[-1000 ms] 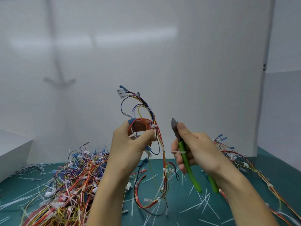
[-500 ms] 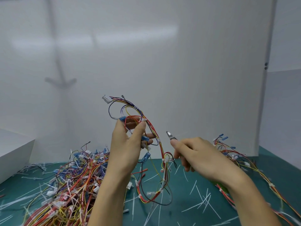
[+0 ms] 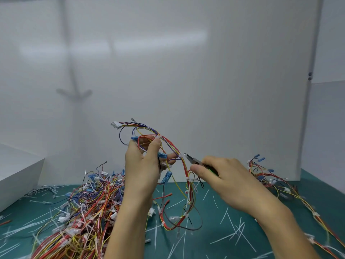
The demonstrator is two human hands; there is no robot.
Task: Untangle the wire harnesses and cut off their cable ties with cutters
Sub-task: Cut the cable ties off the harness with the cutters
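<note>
Red-yellow wire harness [image 3: 183,166] raised above green table [image 3: 214,217]; our left hand [image 3: 141,165] fingers curled round its upper loop. Our right hand [image 3: 227,182] grips cutters [image 3: 194,160], tip just beside white cable tie [image 3: 180,155]. We see tangled pile [image 3: 89,202] left.

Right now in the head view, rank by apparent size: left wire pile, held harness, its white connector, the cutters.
1. wire pile
2. held harness
3. white connector and cutters: unranked, the right hand hides most of the cutters.
</note>
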